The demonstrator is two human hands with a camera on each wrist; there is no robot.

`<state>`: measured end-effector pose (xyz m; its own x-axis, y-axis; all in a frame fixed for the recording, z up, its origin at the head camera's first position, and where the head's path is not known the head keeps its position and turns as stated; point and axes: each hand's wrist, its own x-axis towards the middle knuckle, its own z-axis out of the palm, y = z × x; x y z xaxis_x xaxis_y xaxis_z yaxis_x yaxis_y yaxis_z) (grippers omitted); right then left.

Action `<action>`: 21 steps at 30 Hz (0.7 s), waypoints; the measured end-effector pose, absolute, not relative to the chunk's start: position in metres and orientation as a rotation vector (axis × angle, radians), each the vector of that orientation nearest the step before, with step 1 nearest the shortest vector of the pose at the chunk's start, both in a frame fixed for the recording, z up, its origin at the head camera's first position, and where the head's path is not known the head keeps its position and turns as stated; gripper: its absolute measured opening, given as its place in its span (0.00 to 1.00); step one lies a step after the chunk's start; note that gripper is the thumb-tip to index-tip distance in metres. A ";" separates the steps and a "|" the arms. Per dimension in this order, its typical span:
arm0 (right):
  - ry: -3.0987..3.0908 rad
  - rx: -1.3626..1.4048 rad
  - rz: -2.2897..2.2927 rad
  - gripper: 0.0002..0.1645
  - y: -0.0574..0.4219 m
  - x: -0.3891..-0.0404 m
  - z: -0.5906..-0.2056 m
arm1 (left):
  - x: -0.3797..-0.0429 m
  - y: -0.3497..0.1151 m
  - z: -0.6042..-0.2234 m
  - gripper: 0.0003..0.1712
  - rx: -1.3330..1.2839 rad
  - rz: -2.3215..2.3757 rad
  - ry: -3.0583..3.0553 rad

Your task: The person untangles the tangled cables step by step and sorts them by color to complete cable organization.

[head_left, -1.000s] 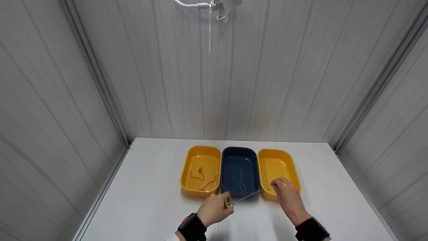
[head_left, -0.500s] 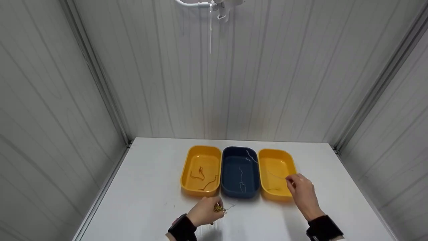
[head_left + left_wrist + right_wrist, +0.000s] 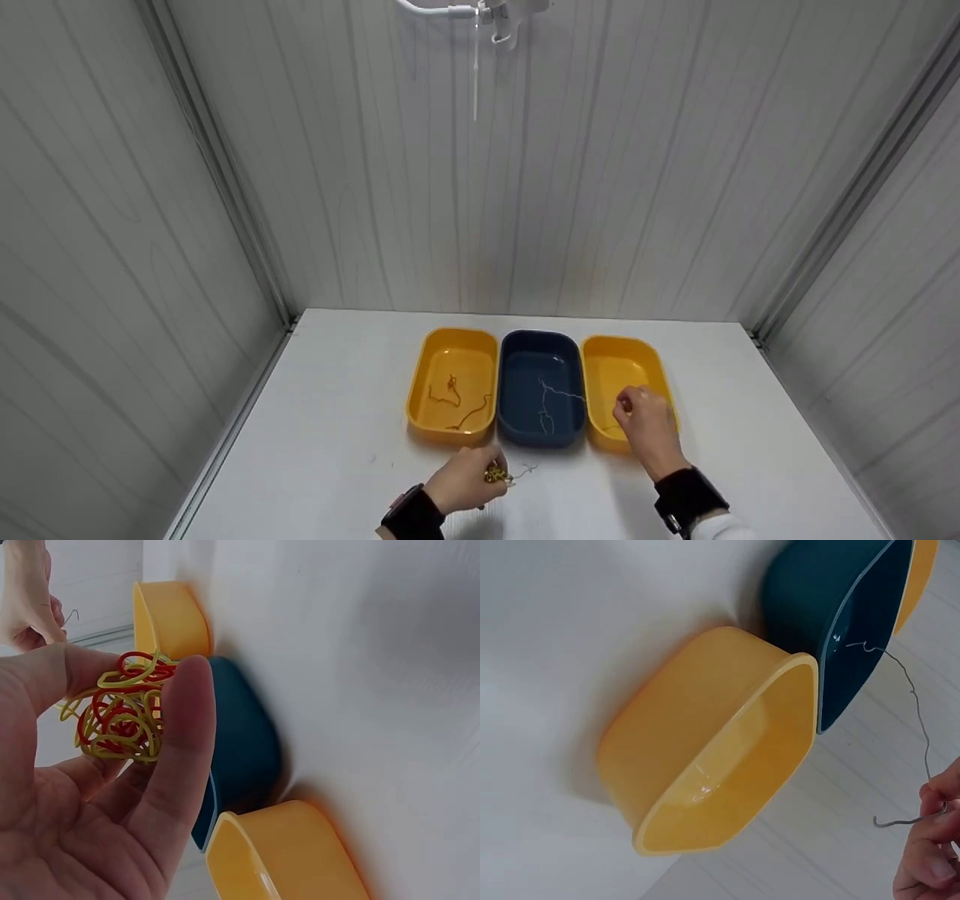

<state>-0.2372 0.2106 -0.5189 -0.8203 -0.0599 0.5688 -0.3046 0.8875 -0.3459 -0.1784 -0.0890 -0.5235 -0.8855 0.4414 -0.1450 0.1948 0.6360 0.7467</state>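
The tangled wires (image 3: 495,473) in front of the blue tray (image 3: 540,352) are partly hidden by the left hand (image 3: 465,478). The yellow tray (image 3: 616,364) right of the blue tray is partly covered by the right hand (image 3: 649,427). A stretch of the grey wire (image 3: 913,692) reaching over the blue tray is concealed by its fingers (image 3: 934,859).

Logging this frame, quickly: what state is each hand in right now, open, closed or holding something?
Left hand: closed, holding a tangle of red and yellow strands.
Right hand: closed, pinching a thin gray wire.
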 end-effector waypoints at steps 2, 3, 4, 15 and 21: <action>-2.523 0.230 0.593 0.05 0.206 -0.238 -0.521 | -0.178 -0.089 -0.525 0.07 0.501 1.099 2.536; -2.538 0.217 0.601 0.04 0.203 -0.239 -0.522 | -0.178 -0.089 -0.526 0.07 0.496 1.095 2.531; -2.551 0.204 0.608 0.03 0.201 -0.239 -0.524 | -0.177 -0.089 -0.526 0.07 0.499 1.091 2.533; -2.660 0.033 0.716 0.04 0.187 -0.245 -0.537 | -0.168 -0.092 -0.536 0.07 0.581 1.123 2.546; -2.570 -0.045 0.846 0.05 0.185 -0.246 -0.537 | -0.164 -0.091 -0.545 0.07 0.547 1.130 2.515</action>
